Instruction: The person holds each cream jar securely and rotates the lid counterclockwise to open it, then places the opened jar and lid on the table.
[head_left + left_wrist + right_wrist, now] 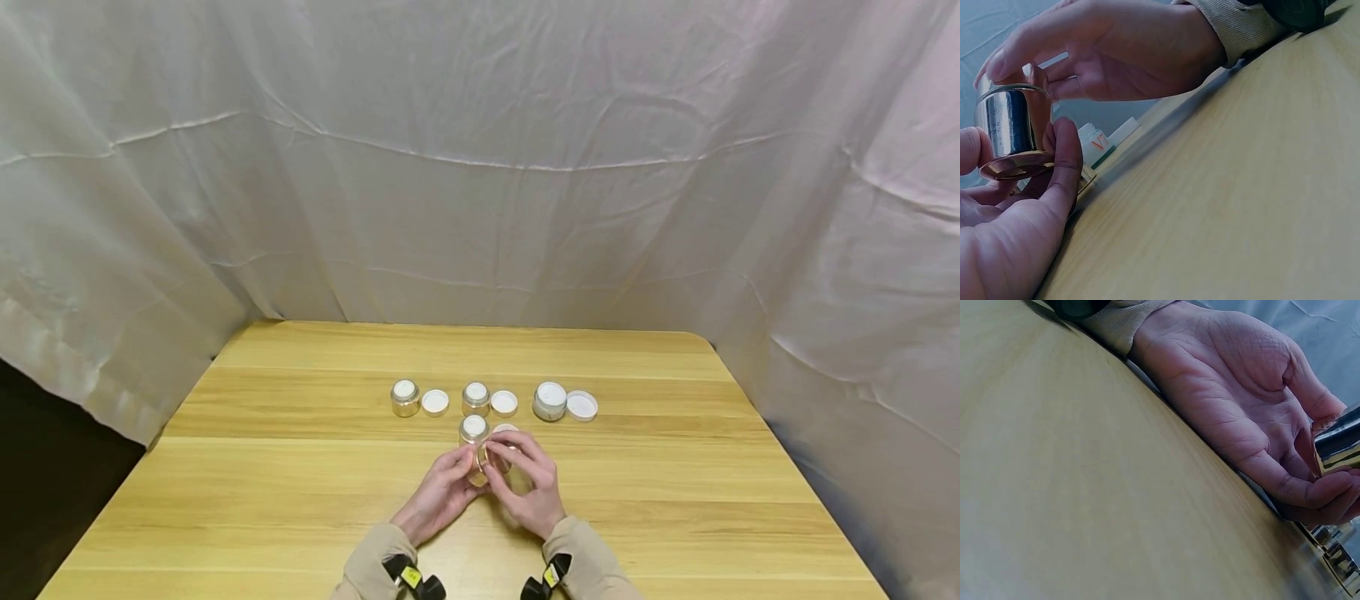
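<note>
In the head view, my left hand [441, 498] grips a shiny gold jar [477, 472] just above the table, near the middle. The fingers and thumb of my right hand [531, 492] pinch the jar's other end from the right. The left wrist view shows the gold jar [1013, 122] between both hands, with the right thumb at its upper end. My left hand [1229, 394] curls round the jar in the right wrist view. Right behind the hands stands a jar with a white top [474, 427]; a white disc-like lid [506, 428] beside it is partly hidden.
Further back on the wooden table [300, 483] stand a left jar [406, 405], a middle jar [476, 403] and a wider right jar [550, 406]. Each has a round white-faced lid to its right, such as the rightmost lid [582, 405]. Grey curtain [480, 208] surrounds the table.
</note>
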`<state>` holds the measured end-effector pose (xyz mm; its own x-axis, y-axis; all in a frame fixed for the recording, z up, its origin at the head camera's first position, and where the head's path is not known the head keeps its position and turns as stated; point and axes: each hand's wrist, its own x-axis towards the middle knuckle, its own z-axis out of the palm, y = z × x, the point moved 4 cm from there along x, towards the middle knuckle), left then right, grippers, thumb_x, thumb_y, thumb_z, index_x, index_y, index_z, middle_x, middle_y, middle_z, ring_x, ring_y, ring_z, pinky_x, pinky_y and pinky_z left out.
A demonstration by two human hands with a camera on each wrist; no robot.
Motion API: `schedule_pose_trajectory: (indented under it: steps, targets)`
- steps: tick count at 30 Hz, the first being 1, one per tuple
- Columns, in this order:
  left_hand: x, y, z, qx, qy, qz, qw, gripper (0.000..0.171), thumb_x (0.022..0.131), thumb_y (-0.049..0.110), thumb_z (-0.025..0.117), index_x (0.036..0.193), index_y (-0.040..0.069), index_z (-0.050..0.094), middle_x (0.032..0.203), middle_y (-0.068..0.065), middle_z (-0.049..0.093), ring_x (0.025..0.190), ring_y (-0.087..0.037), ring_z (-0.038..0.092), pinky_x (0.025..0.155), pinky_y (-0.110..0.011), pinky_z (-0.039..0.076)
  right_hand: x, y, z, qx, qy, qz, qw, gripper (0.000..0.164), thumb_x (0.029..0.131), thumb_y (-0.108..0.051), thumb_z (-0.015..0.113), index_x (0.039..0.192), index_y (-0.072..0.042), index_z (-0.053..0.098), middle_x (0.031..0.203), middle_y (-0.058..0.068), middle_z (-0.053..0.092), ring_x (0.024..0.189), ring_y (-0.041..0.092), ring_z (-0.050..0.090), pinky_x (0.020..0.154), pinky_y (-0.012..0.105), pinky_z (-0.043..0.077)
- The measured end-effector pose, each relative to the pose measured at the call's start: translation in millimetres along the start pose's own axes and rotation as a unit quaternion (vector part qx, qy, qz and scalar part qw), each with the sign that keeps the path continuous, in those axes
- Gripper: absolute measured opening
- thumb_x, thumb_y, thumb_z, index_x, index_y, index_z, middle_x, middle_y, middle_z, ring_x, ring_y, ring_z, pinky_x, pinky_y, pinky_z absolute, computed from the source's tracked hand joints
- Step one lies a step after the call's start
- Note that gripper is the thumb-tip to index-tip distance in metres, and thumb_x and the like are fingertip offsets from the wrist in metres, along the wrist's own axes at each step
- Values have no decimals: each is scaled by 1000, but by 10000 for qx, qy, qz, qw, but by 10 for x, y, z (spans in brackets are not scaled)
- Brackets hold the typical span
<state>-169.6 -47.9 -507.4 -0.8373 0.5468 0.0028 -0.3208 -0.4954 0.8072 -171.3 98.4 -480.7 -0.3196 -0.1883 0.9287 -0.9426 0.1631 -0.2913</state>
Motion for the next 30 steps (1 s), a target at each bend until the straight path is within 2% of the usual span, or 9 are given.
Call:
schedule_pose_trajectory:
  steps: [3,8,11,18,21,24,27,30]
  targets:
    - [0,-1,-1,0,40,6,10000,57,108,24,41,151,-11,25,126,9,63,116,-6,61,104,-26,52,-1,0,-1,58,-67,1,10000,36,76,2,78,109,13,68,107,32,64,101,37,64,102,30,55]
    - [3,5,2,11,35,4,10000,61,109,22,40,152,-14,16,129,10,62,117,-6,61,105,-25,52,-4,10,-9,-135,-30,189,9997,41,85,-14,80,112,13,67,110,31,63,103,37,64,107,26,51]
    - [2,13,2,36,-7,10,10000,62,109,22,39,152,-16,14,130,8,61,117,-7,62,105,-25,52,-7,20,-10,-223,44,254,9994,42,85,-19,81,110,13,68,108,30,64,101,35,64,106,23,51]
    - [1,15,7,55,-43,21,10000,61,109,21,38,152,-16,14,131,8,59,119,-7,60,106,-25,51,0,11,-6,-99,65,62,9999,32,80,-5,81,106,12,70,103,30,66,97,36,66,101,25,55]
    - [0,14,2,74,-7,22,10000,61,109,21,38,152,-16,15,130,9,60,120,-7,60,107,-26,50,9,-3,-6,-19,3,-1,10000,35,76,2,79,108,12,69,105,32,65,98,37,66,101,27,56]
    - [-5,12,-2,74,46,-5,10000,60,109,21,38,152,-15,16,131,8,60,120,-7,60,107,-26,50,6,-11,-6,-44,-48,69,10000,38,79,-3,80,111,13,68,109,32,64,103,37,66,106,28,53]
    - [-6,10,-5,56,79,-33,9999,60,109,20,39,152,-15,15,132,6,60,118,-7,60,106,-25,51,3,-18,-9,-143,-55,228,9996,41,85,-15,80,113,12,67,111,31,64,105,36,65,110,25,50]
    - [-5,7,-7,37,70,-37,10000,61,109,20,39,152,-15,13,133,4,59,116,-8,61,105,-24,52,7,-25,-10,-193,-29,319,9993,42,87,-20,79,112,12,68,110,30,64,104,35,65,109,23,50]
